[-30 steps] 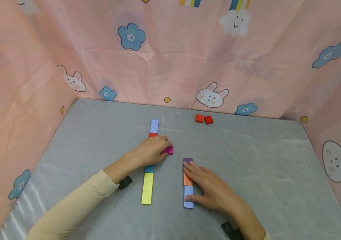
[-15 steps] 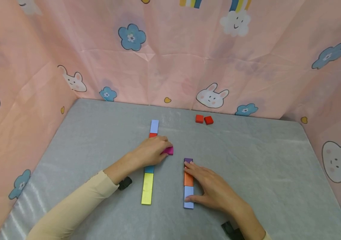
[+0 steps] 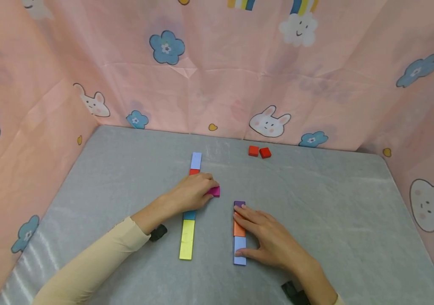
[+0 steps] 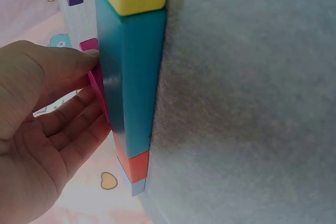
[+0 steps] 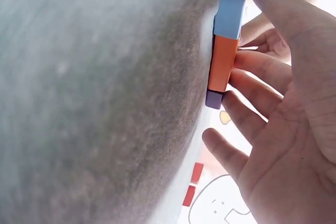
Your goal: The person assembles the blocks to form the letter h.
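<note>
My left hand (image 3: 191,192) pinches a magenta block (image 3: 215,192) between thumb and fingers, just right of the left row. That row runs from a light blue block (image 3: 196,160) through a red block (image 3: 194,171) and a teal block (image 4: 134,82) to a yellow block (image 3: 187,239); in the head view the hand hides its middle. Along the right row rests my right hand (image 3: 270,237), fingers relaxed. Its fingertips touch near the purple block (image 3: 239,203) and orange block (image 3: 239,228), the thumb at a light blue block (image 3: 240,243).
Two small red blocks (image 3: 253,151) lie at the back of the grey cloth-covered table (image 3: 335,203). A pink printed curtain (image 3: 217,84) closes off the back and both sides. Dark wrist-camera mounts (image 3: 158,233) hang beneath the wrists.
</note>
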Demonstrator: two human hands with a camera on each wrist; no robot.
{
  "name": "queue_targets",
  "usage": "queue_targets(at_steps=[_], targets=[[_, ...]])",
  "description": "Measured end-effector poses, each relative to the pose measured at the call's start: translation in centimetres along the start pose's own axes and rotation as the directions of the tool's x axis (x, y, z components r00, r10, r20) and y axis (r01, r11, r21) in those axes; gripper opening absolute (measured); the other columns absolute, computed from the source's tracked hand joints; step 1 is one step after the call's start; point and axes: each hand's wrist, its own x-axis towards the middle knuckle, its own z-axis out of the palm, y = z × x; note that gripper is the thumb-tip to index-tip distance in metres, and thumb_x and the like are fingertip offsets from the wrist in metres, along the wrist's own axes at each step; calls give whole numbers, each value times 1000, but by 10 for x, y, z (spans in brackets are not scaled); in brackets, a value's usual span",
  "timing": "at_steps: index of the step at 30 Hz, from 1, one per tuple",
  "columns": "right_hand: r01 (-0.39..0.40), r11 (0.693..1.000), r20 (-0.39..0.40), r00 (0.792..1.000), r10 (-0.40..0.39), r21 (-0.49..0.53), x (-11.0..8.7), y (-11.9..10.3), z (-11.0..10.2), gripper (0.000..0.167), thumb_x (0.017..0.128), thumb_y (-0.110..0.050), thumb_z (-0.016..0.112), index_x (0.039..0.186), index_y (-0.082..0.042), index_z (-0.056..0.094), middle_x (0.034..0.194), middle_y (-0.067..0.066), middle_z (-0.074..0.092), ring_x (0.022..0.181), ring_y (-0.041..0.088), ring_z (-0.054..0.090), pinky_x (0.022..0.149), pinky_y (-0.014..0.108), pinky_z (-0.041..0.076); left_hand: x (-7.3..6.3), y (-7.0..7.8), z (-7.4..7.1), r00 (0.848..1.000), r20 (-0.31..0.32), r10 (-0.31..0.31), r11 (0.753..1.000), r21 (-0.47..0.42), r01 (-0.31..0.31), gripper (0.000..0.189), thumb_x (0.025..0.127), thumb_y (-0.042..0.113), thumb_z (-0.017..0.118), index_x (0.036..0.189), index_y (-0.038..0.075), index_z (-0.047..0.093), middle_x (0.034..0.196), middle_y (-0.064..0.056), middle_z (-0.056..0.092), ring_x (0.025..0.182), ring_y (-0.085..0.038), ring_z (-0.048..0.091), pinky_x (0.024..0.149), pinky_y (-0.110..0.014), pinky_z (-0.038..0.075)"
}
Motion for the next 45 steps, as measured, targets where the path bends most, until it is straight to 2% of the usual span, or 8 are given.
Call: queue_targets(at_steps=[12, 16, 22, 30, 33, 37, 41, 45], targets=[[-13, 999, 30, 999, 12, 42, 1, 0, 0, 92, 87, -63, 78, 159, -12, 50, 172, 1, 39, 158, 26, 42, 123, 55, 45, -2, 0, 0, 1000, -4, -11, 1000, -8, 11, 32, 99, 18, 74, 129, 6, 74, 112, -8, 74, 96, -19, 67, 85, -32, 63], [-16, 999, 19, 1000, 15, 32, 1, 0, 0, 93, 85, -63, 80, 157, -13, 52, 171, 1, 41, 156, 25, 44, 122, 54, 47, -2, 0, 0, 1000, -1, -18, 1000, -14, 18, 32, 100, 18, 74, 129, 6, 74, 111, -8, 73, 94, -19, 65, 82, -31, 62], [0, 1000, -13, 1000, 0, -2, 2, 0, 0, 92, 82, -64, 81, 154, -13, 56, 168, 2, 46, 153, 25, 49, 119, 52, 50, -2, 1, 1, 1000, -8, -18, 1000, -8, 18, 32, 100, 18, 73, 130, 6, 74, 112, -8, 73, 96, -19, 66, 84, -32, 63], [14, 1000, -28, 999, -15, -15, 2, 0, 1, 88, 85, -66, 78, 152, -13, 59, 166, 3, 50, 150, 26, 53, 114, 54, 53, -2, 0, -2, 999, -26, -34, 999, -24, 33, 32, 100, 19, 74, 129, 5, 74, 115, -9, 73, 98, -20, 67, 87, -34, 63], [1, 1000, -16, 1000, -1, -14, 2, 1, 0, 90, 83, -65, 80, 152, -13, 59, 166, 2, 49, 151, 26, 52, 115, 53, 53, 1, 0, -5, 999, -34, -34, 999, -32, 33, 32, 100, 20, 73, 129, 5, 74, 117, -9, 73, 98, -21, 68, 88, -36, 64], [-11, 1000, -11, 1000, 10, -26, 1, 2, -1, 92, 81, -66, 82, 153, -13, 58, 167, 3, 48, 152, 25, 51, 115, 52, 54, 10, -1, -10, 998, -47, -33, 998, -48, 30, 36, 101, 20, 71, 133, 3, 72, 125, -12, 73, 109, -25, 70, 98, -41, 64], [3, 1000, -20, 1000, -4, -28, 0, 2, -1, 92, 82, -67, 80, 153, -13, 58, 166, 3, 49, 152, 25, 51, 115, 51, 55, 19, -2, -18, 998, -49, -43, 997, -65, 39, 38, 103, 20, 68, 136, 3, 70, 133, -14, 72, 121, -29, 69, 106, -46, 61], [11, 1000, -11, 1000, -11, -2, 2, 0, -2, 90, 84, -66, 79, 154, -13, 56, 167, 3, 47, 154, 24, 49, 115, 50, 54, 28, -6, -26, 997, -55, -54, 995, -84, 49, 36, 105, 18, 64, 137, 3, 70, 136, -15, 71, 126, -31, 69, 108, -47, 60]])
